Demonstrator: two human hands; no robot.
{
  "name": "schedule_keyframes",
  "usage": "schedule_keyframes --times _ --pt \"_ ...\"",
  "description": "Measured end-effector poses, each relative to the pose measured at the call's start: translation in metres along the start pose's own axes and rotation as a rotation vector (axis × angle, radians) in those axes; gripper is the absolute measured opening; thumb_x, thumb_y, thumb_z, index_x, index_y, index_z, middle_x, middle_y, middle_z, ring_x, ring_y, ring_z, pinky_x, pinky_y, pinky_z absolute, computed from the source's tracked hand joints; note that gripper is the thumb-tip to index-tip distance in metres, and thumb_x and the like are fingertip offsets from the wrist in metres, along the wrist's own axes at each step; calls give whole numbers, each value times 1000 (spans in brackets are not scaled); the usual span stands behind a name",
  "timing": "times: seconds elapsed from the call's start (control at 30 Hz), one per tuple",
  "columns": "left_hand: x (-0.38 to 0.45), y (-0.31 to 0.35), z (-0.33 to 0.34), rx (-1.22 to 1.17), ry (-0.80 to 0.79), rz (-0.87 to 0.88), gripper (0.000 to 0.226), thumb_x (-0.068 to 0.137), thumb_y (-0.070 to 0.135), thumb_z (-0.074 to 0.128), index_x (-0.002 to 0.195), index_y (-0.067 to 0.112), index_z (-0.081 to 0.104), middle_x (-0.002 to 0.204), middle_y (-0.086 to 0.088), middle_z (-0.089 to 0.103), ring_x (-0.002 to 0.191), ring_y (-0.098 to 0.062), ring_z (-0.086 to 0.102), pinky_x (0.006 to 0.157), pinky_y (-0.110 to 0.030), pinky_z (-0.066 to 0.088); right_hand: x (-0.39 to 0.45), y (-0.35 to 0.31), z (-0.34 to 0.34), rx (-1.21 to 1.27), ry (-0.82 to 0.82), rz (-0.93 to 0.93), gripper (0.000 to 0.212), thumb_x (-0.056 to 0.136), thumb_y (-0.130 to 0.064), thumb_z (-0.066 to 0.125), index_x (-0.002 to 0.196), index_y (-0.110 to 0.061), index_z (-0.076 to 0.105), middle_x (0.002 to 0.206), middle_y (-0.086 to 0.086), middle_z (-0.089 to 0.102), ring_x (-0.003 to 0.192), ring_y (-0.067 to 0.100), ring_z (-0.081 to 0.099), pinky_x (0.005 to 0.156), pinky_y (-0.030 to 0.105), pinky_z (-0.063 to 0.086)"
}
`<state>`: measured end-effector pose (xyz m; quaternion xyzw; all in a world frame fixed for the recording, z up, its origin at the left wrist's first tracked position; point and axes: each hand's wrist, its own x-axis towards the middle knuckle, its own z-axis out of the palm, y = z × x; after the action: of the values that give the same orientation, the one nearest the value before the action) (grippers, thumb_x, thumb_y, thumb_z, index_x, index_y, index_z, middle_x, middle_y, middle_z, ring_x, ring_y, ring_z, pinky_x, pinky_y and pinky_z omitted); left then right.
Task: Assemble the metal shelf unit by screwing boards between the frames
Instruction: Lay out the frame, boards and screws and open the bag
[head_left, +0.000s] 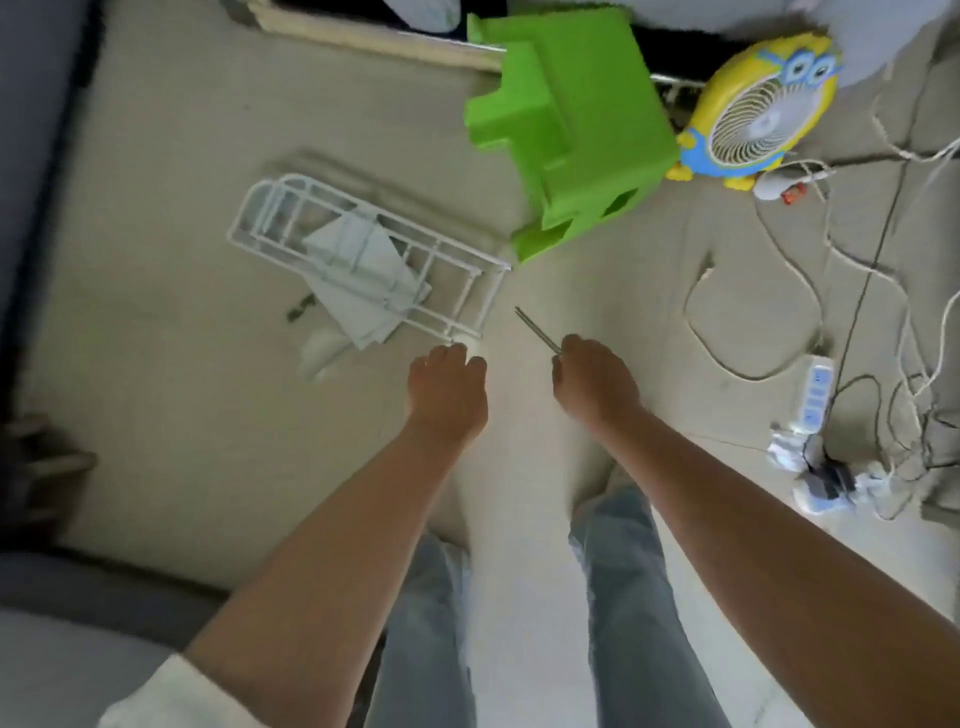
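White metal frames (363, 254) lie flat on the pale floor (171, 374), stacked, with grey boards (358, 283) resting under and through their wire bars. The left hand (448, 387) reaches to the near corner of the frames, fingers curled at the frame end; whether it actually grips the tube cannot be told. The right hand (592, 382) is closed around a slim metal tool (537, 331), its shaft pointing toward the frames, well short of touching them. A green plastic stool (571, 119) lies tipped just beyond the frames. A yellow fan (763, 109), a power strip (815, 392) and loose cables sit to the right.
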<state>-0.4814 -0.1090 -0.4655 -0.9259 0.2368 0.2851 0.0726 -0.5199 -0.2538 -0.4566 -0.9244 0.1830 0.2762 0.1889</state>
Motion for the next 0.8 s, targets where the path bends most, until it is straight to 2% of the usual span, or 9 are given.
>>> schedule_keyframes --times 0.27,0.4,0.53,0.7,0.8 --pt "-67 -182 42 -116 -43 -150 37 95 15 36 131 14 44 142 -6 36 129 -23 34 103 -34 29 -4 -188 75 -32 -139 -57 24 95 -10 38 115 1 46 117 20 54 110 33 54 86 34 42" --pt "-70 -244 50 -155 -51 -209 35 93 15 41 127 14 47 138 -6 40 126 -24 37 101 -33 31 9 -253 92 -48 -205 -128 30 92 -4 36 122 0 40 113 21 59 105 35 57 78 34 44" --pt "-44 -295 41 -179 -39 -234 34 93 15 39 125 11 50 137 -7 42 125 -25 38 99 -34 32 41 -303 93 -51 -244 -164 35 92 -4 37 126 -7 42 113 17 58 103 35 57 77 34 44" --pt "20 -357 23 -151 -35 -226 35 93 14 39 126 12 48 133 -7 45 122 -26 41 96 -34 34 112 -357 93 -44 -279 -161 28 91 -4 37 118 -4 46 102 16 61 93 32 59 66 33 44" --pt "59 -390 12 -139 -63 -197 36 93 14 39 128 14 45 131 -7 47 119 -26 44 93 -34 36 152 -381 89 -45 -287 -145 24 94 -7 36 115 -3 46 102 16 61 90 31 58 66 30 40"
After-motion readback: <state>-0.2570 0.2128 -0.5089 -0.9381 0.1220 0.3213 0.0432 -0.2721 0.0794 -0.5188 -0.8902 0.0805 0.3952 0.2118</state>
